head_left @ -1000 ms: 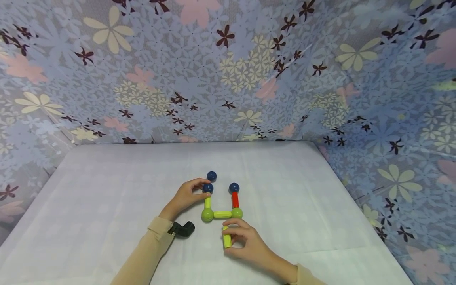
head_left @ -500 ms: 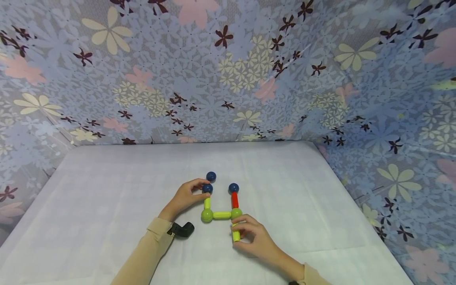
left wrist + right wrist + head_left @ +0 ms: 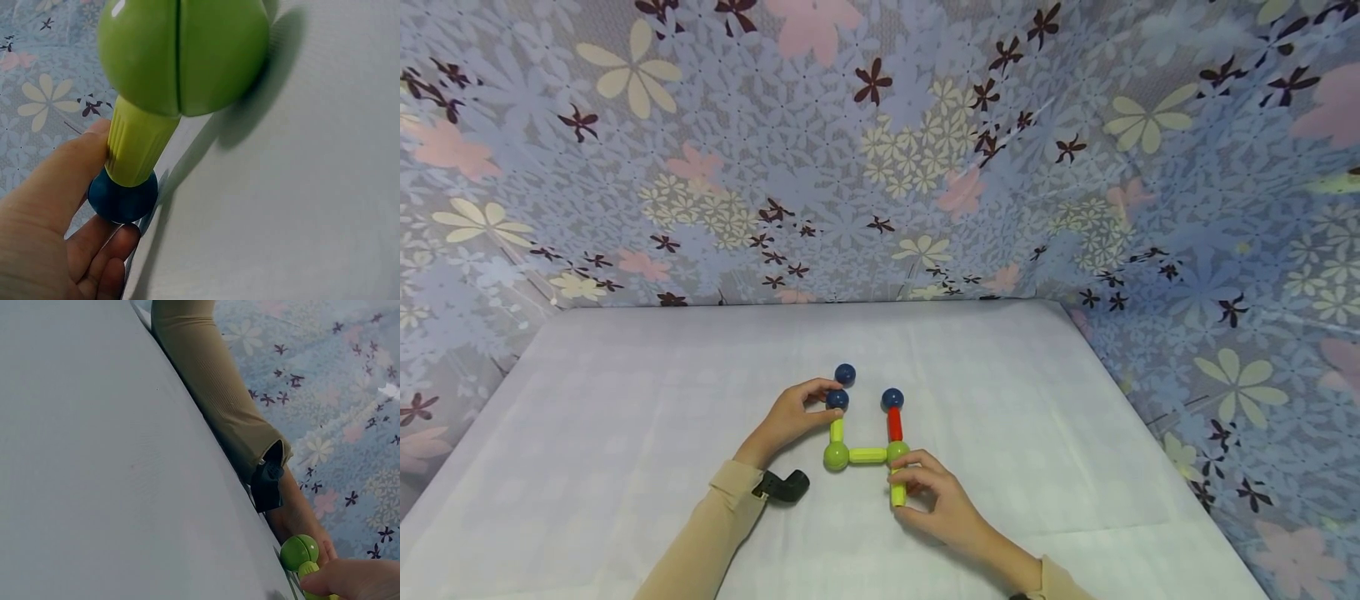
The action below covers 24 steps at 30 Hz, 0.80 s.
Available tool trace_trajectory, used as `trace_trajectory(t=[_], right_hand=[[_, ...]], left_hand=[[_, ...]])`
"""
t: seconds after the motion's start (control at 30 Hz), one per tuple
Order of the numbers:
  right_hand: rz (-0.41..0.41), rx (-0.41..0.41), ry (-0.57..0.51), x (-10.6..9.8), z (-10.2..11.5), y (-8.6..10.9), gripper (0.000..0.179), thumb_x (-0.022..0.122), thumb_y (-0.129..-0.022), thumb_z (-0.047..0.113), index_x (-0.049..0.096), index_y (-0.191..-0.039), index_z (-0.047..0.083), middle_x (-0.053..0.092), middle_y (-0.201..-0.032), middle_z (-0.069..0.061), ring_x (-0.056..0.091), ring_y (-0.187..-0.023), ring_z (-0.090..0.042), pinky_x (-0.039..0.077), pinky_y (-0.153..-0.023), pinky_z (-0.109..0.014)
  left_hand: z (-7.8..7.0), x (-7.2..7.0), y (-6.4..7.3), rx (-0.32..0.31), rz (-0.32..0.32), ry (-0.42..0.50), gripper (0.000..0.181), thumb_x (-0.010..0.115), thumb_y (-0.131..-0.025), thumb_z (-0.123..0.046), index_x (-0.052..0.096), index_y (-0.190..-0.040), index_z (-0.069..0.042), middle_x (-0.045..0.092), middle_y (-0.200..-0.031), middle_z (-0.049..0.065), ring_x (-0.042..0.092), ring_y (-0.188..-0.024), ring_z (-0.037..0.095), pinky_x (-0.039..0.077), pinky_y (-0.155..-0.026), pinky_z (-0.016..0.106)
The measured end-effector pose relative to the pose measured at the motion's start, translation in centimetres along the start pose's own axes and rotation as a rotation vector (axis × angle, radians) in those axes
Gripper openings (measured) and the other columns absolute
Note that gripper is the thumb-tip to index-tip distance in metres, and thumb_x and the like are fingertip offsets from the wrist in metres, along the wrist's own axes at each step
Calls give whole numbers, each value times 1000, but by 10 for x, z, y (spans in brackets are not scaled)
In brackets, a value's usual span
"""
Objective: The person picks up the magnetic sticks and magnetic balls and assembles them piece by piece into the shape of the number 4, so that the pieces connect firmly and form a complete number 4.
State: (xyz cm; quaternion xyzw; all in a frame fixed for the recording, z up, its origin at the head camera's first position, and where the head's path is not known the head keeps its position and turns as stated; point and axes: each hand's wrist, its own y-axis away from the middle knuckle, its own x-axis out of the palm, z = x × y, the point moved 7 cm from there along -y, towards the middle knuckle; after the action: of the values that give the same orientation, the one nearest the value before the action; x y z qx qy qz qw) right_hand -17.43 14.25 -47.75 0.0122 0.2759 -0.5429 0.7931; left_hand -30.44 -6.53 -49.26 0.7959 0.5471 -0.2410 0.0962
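A blue ball [image 3: 837,400] is gripped by the left hand [image 3: 790,423]. A yellow-green rod [image 3: 898,493] is pinched by the right hand [image 3: 942,502], just beside a green ball [image 3: 897,452].

A person's left hand [image 3: 792,419] left of the red stick [image 3: 894,425], thumb [image 3: 59,172] and fingers [image 3: 103,256] pinching, right hand [image 3: 938,498] on its near side, fingers curved in a grip, both forearms [image 3: 700,533] stretched forward
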Motion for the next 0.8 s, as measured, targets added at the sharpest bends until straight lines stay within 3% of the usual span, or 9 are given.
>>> trace_trajectory(t=[0.23, 0.47, 0.63, 0.8], right_hand=[[-20, -15, 6, 0, 2, 2, 31, 78, -74, 5, 68, -104, 8, 59, -118, -12, 56, -91, -10, 50, -70, -22], [-105, -91, -6, -9, 20, -2, 23, 74, -74, -6, 66, -96, -3, 58, -109, -26, 58, -67, -10, 44, -45, -21], [-165, -100, 25, -25, 42, -11, 17, 69, -77, -9, 65, -93, -6, 61, -100, -24, 54, -68, -5, 44, -49, -20], [-216, -93, 70, -40, 43, -19, 15, 68, -79, -9, 66, -94, -4, 63, -92, -20, 55, -72, -5, 46, -53, -22]], left_hand=[[-1, 0, 0, 42, -6, 14, 41, 74, -83, -27, 63, -121, -15, 65, -120, 4, 58, -103, 17, 47, -99, 39], [-3, 0, -1, 58, -4, 8, 43, 74, -83, -28, 63, -122, -13, 65, -120, 5, 58, -103, 17, 47, -98, 39], [-1, -1, -1, 43, -6, 16, 42, 74, -83, -27, 63, -121, -14, 65, -121, 6, 59, -105, 19, 46, -100, 42], [0, 0, -1, 47, -6, 36, 42, 73, -84, -25, 62, -122, -11, 64, -121, 9, 58, -106, 23, 45, -101, 46]])
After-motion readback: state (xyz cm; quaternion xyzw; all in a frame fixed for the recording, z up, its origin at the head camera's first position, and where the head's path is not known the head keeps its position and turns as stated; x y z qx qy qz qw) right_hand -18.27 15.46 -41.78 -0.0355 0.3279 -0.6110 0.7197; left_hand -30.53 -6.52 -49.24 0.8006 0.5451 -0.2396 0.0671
